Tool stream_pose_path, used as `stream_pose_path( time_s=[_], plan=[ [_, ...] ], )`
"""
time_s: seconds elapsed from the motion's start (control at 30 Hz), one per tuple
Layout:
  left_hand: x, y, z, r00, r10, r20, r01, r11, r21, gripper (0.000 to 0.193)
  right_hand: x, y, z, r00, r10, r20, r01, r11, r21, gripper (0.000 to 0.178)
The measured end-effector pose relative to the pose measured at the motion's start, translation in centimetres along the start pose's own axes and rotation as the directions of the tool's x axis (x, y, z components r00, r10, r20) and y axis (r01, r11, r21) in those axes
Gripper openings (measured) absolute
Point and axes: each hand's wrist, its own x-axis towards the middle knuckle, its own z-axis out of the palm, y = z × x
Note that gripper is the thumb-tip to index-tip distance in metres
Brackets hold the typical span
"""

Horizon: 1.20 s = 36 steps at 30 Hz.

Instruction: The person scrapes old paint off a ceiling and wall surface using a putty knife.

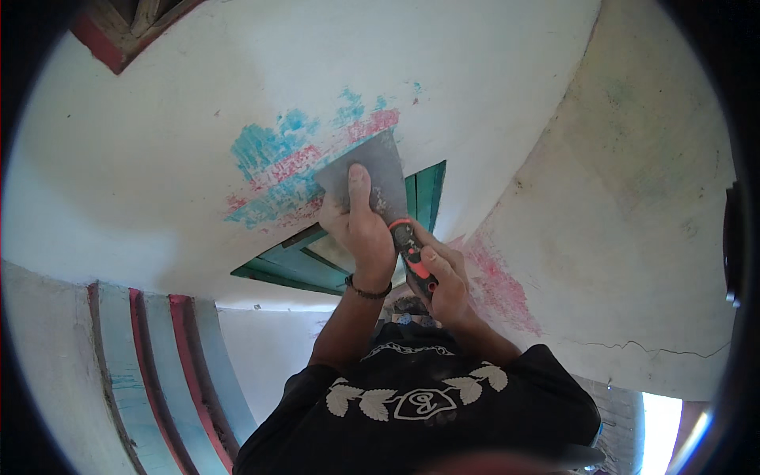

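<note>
A wide putty knife [377, 150] with a grey metal blade and a black and orange handle is in both my hands. My right hand [451, 285] is closed around the handle, its thumb lying along it. Higher up, my left hand [369, 241] grips the blade, thumb flat on the near face and the other fingers partly hidden. The blade's wide far edge meets the white wall [261, 63] beside rough blue paint patches [265, 149] and pink paint streaks [293, 165]. A dark beaded bracelet [369, 292] circles my left wrist.
Behind my hands is a green-framed opening [289, 267]. Red-edged wood [119, 57] shows at upper left, red and pale blue vertical bands [190, 340] at lower left. The right wall [617, 222] has a pink smear [499, 277] and a crack [633, 345].
</note>
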Motion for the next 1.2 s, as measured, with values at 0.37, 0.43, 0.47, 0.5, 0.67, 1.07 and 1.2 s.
stream_pose_path(
  time_s=[0.37,0.43,0.47,0.5,0.67,1.07,1.2],
  plan=[
    [-0.3,0.0,-0.1,1.000,-0.015,-0.022,0.015,1.000,-0.016,0.025,-0.4,-0.5,-0.3,0.999,0.036,0.040,-0.037,0.999,0.023,0.064],
    [0.0,-0.1,-0.4,0.999,0.022,-0.035,-0.020,0.999,0.048,0.025,-0.8,-0.1,0.1,0.996,0.052,0.071,-0.055,0.998,0.036,0.063],
    [0.3,-0.2,-0.5,0.997,0.056,-0.049,-0.050,0.993,0.110,0.026,-0.3,-0.1,0.2,0.996,0.051,0.072,-0.054,0.998,0.041,0.063],
    [0.2,0.0,-0.7,0.997,0.051,-0.055,-0.044,0.992,0.119,0.026,-0.2,-0.5,0.1,0.996,0.048,0.071,-0.050,0.998,0.028,0.063],
    [-0.2,0.1,-0.9,1.000,-0.016,-0.021,0.016,1.000,0.021,0.026,-0.7,-0.1,1.0,0.999,0.051,0.012,-0.052,0.997,0.063,0.071],
    [1.4,1.1,0.0,0.998,0.057,0.013,-0.058,0.997,0.048,0.024,0.6,0.5,1.3,0.990,-0.144,-0.016,0.144,0.990,-0.009,0.066],
    [1.3,2.2,1.1,0.999,0.033,0.004,-0.033,0.999,-0.008,0.024,0.1,-1.5,1.1,0.995,0.065,0.078,-0.071,0.995,0.070,0.063]
  ],
)
